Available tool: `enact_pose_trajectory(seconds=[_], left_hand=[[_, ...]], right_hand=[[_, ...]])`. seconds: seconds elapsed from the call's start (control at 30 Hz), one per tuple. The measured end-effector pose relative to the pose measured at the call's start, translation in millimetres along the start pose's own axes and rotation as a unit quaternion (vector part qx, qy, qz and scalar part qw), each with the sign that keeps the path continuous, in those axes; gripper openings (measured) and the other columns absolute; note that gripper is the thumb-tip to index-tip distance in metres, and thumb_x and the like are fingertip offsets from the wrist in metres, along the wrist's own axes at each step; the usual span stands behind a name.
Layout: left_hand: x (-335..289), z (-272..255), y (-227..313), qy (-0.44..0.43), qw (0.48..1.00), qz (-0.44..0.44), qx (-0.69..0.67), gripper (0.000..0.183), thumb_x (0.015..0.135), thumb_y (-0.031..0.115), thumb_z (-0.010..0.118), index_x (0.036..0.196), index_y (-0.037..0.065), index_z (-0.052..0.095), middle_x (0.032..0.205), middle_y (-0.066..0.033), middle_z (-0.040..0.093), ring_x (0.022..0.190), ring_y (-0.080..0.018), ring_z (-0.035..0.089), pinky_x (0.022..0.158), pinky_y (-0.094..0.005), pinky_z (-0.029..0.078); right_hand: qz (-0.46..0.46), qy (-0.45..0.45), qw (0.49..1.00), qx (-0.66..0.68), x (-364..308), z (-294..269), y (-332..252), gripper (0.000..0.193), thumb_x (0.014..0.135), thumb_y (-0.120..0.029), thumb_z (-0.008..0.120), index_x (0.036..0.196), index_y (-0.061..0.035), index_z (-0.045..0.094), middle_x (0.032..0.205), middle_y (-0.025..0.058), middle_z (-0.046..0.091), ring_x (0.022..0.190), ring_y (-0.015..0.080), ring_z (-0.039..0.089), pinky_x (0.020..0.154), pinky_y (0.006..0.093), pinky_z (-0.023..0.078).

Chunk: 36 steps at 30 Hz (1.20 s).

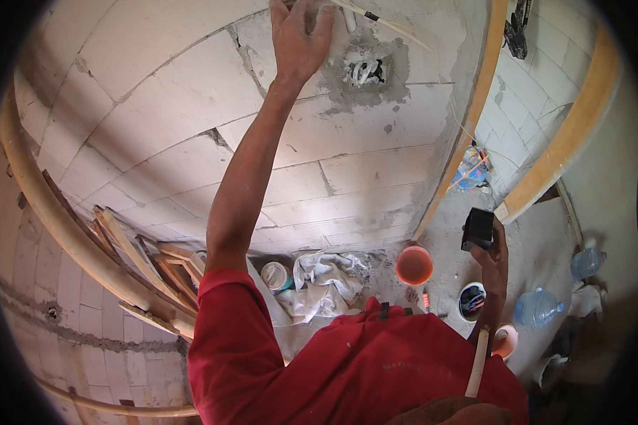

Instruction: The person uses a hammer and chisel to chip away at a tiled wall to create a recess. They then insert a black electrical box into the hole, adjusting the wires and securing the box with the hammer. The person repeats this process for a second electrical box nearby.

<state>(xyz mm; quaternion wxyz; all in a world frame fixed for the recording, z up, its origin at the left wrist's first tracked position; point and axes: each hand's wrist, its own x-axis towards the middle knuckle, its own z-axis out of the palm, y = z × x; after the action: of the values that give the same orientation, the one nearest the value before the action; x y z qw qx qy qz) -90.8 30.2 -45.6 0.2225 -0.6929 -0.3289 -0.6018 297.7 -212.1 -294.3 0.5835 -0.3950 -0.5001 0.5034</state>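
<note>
My left hand point(303, 44) reaches up to the block wall at the top edge of the view. Its fingers look bent and apart, with the tips partly cut off, and nothing shows in them. Just right of it, pale cables point(386, 23) come out of the wall. Below these, a rough hole point(365, 71) ringed by grey mortar has white strands in it. Lower at the right, my right hand point(496, 262) grips a black box point(478, 229), square and small, probably an electrical box. Its fingers wrap round the box's side.
An orange bucket point(414, 265) stands by the wall foot, near a white bucket point(471, 301) of tools. Crumpled white sheeting point(326, 276) lies beside a tub point(275, 276). Wooden planks point(138, 255) lean at left. Water bottles point(539, 308) lie at right, beyond wooden posts point(560, 127).
</note>
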Motion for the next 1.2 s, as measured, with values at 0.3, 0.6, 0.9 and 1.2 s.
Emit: enact_pose_trajectory(seconds=[0.3, 0.6, 0.9, 1.2], left_hand=[[-36, 6, 82, 0.034, 0.861, -0.345, -0.371, 0.034, 0.101, 0.035, 0.066, 0.107, 0.001, 0.065, 0.097, -0.006, 0.065, 0.075, -0.0126, 0.061, 0.068, -0.0287, 0.049], [-240, 48, 117, -0.316, 0.83, -0.422, -0.183, 0.075, 0.102, 0.061, 0.052, 0.134, -0.007, 0.059, 0.111, -0.0215, 0.07, 0.067, -0.0188, 0.063, 0.065, -0.0348, 0.051], [-270, 77, 178, -0.487, 0.566, -0.493, -0.446, 0.075, 0.107, 0.061, 0.038, 0.128, -0.007, 0.061, 0.113, -0.017, 0.072, 0.061, -0.011, 0.05, 0.058, -0.0269, 0.043], [-294, 84, 183, -0.481, 0.644, -0.385, -0.454, 0.05, 0.109, 0.035, 0.035, 0.119, 0.001, 0.07, 0.109, -0.015, 0.071, 0.092, -0.0175, 0.059, 0.088, -0.0353, 0.046]], right_hand=[[-0.134, 0.034, 0.99, -0.038, 9, 10, -27, 0.086, 0.085, -0.014, 0.081, 0.156, -0.0069, 0.033, 0.145, 0.0162, 0.051, 0.13, 0.028, 0.056, 0.106, 0.0406, 0.048], [-0.113, 0.046, 0.884, -0.452, -15, 2, 9, 0.079, 0.078, -0.003, 0.079, 0.148, -0.0153, 0.045, 0.155, 0.0141, 0.04, 0.137, 0.0387, 0.051, 0.108, 0.047, 0.051], [-0.066, -0.019, 0.91, -0.409, -31, 18, 31, 0.083, 0.08, 0.0, 0.075, 0.153, -0.0158, 0.039, 0.159, 0.0149, 0.038, 0.144, 0.0399, 0.044, 0.115, 0.0479, 0.045], [-0.028, -0.041, 0.913, -0.404, -40, 16, 55, 0.098, 0.076, 0.0, 0.076, 0.16, -0.0113, 0.027, 0.155, 0.02, 0.044, 0.145, 0.0403, 0.042, 0.116, 0.0477, 0.041]])
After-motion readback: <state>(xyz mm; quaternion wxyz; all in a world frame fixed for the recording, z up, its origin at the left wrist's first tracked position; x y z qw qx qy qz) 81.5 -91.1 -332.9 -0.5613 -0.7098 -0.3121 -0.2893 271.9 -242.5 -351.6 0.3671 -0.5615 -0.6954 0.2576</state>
